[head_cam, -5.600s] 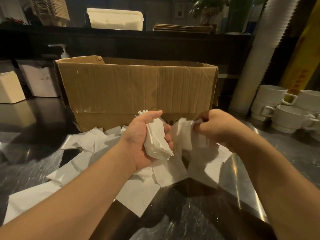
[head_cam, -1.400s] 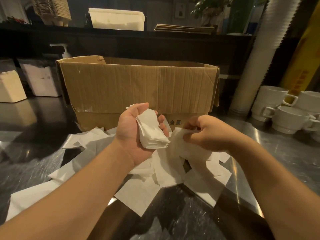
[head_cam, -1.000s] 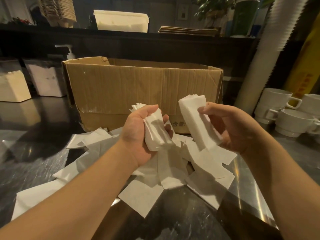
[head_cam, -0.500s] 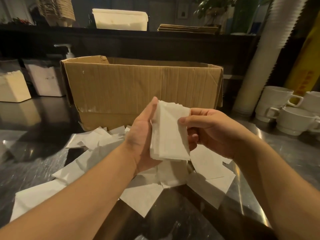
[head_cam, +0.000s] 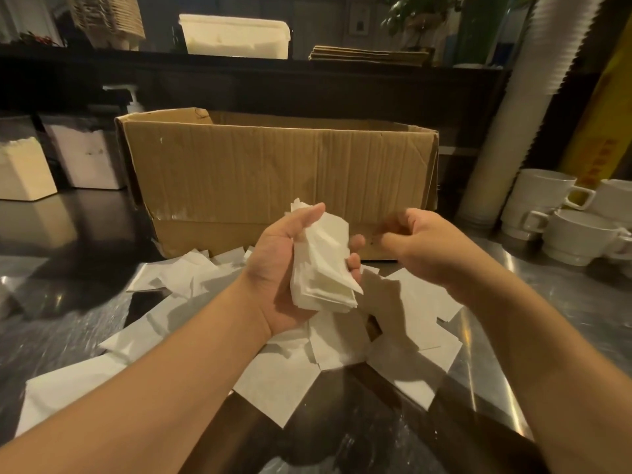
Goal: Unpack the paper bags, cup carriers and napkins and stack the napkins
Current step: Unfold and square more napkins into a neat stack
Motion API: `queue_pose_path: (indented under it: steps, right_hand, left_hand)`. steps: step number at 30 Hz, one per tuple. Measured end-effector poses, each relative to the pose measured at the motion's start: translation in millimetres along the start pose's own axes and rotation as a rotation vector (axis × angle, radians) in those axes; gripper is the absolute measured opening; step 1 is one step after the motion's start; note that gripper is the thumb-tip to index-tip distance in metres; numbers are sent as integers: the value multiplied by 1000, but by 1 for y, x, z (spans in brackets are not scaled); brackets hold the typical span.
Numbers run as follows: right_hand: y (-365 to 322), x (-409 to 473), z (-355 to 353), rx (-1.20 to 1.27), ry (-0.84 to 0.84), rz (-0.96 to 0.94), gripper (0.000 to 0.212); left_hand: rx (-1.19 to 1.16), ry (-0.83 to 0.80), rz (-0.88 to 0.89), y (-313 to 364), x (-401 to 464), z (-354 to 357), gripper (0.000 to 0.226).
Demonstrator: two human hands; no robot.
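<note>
- White napkin stack (head_cam: 325, 268) gripped in left hand (head_cam: 284, 271), long axis running 11-to-5 o'clock.
- Right hand (head_cam: 420, 244) at its 3 o'clock, nearer, loosely curled, empty, motion-blurred.
- Loose napkins (head_cam: 280, 381) strewn on tabletop (head_cam: 564, 302) at 6 o'clock of both hands.

You stand at a dark, glossy counter (head_cam: 68, 302) in dim, warm light. A dark raised shelf (head_cam: 239, 73) runs across behind it, carrying a white tub (head_cam: 236, 39) and a potted plant (head_cam: 417, 15). White mugs (head_cam: 561, 217) sit stacked at your right, beside a tall column of white cups (head_cam: 519, 107).
</note>
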State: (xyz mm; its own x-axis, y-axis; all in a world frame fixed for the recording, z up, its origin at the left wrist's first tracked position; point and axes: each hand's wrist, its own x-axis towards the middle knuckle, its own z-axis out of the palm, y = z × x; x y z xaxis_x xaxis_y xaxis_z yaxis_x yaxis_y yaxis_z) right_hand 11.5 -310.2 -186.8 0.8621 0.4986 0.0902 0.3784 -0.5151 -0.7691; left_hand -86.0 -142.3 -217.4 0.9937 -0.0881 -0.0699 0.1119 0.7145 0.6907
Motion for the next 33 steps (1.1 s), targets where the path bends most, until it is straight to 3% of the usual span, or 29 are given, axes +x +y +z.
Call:
queue_pose_path:
  steps: [4,8,22,33]
  right_hand:
    - [15,7,-5,-426,-236,52,37]
    - [21,6,-5,-572,-359,66,54]
    - [26,13,-2,-560,-293,-3,26]
    - [18,9,-6,-248,-17,-70,17]
  left_hand:
    - [-76,62,9,2,1,-1,50]
    - [-81,124,9,2,0,0,49]
    - [-63,129,22,0,3,-2,44]
    - [-40,159,50,1,4,-4,45]
